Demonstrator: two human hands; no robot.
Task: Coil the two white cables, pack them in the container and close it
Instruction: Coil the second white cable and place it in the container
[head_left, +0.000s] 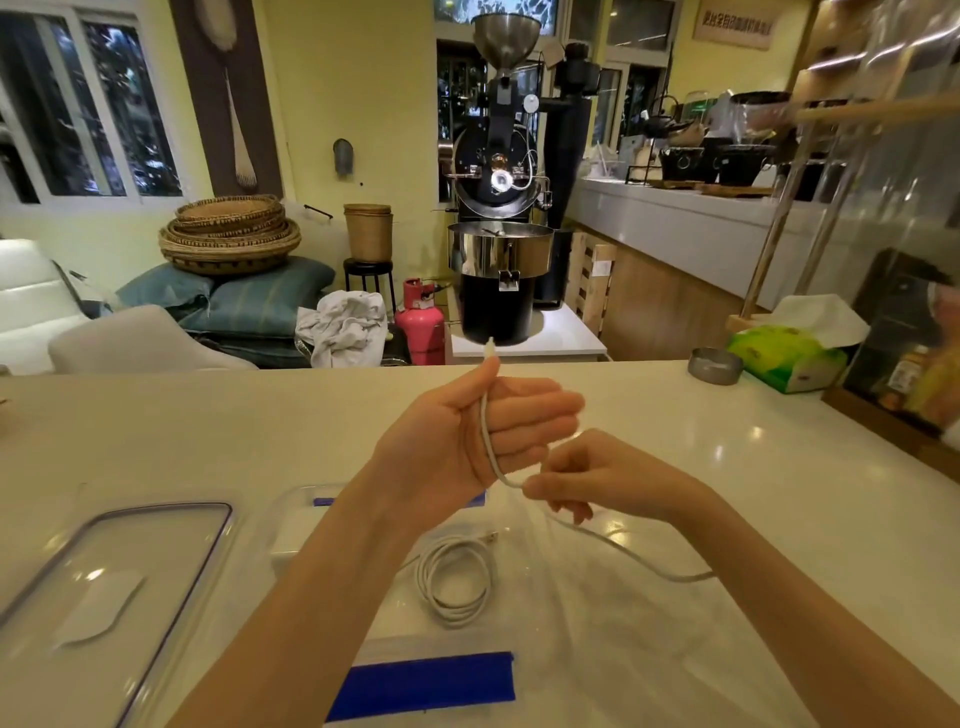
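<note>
Hands (467, 436) wind thin white cable (488, 447); coil (454, 579) nearby.

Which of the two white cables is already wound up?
The coiled cable lying in the clear container. The other cable runs loose between the left hand and right hand.

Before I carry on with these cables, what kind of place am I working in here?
Most likely a cafe or small coffee roastery. A black drum coffee roaster with a steel cooling tray stands beyond the white counter, and kettles and pots line a service bar on the right.
</note>
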